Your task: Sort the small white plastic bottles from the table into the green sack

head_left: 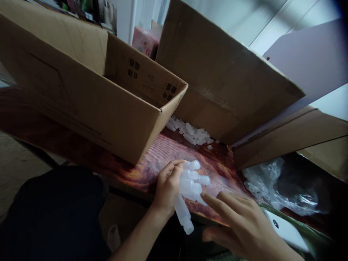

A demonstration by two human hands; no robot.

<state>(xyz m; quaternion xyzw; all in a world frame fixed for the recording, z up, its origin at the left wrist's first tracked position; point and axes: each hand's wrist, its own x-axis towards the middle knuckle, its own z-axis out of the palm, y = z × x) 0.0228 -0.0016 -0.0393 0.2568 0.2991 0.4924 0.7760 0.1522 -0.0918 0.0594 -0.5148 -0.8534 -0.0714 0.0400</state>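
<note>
My left hand (pixel 167 186), at the centre near the table's front edge, is closed round several translucent white plastic bottles (pixel 189 185). Their necks point mostly to the right; one bottle (pixel 184 214) tilts downward below the rest. My right hand (pixel 239 217) is just to the right, its fingers spread and slightly blurred, with the index fingertip close to the bottles. Whether that fingertip touches them I cannot tell. Farther back on the reddish wooden table (pixel 168 146) lies a pile of small white plastic pieces (pixel 191 132).
A large open cardboard box (pixel 89 98) stands at the left. Cardboard panels (pixel 217 79) rise behind the pile. At the right are another box (pixel 293 134), clear plastic bags (pixel 282 192) and a white phone-like object (pixel 286 230). A dark stool-like shape (pixel 54 214) is lower left.
</note>
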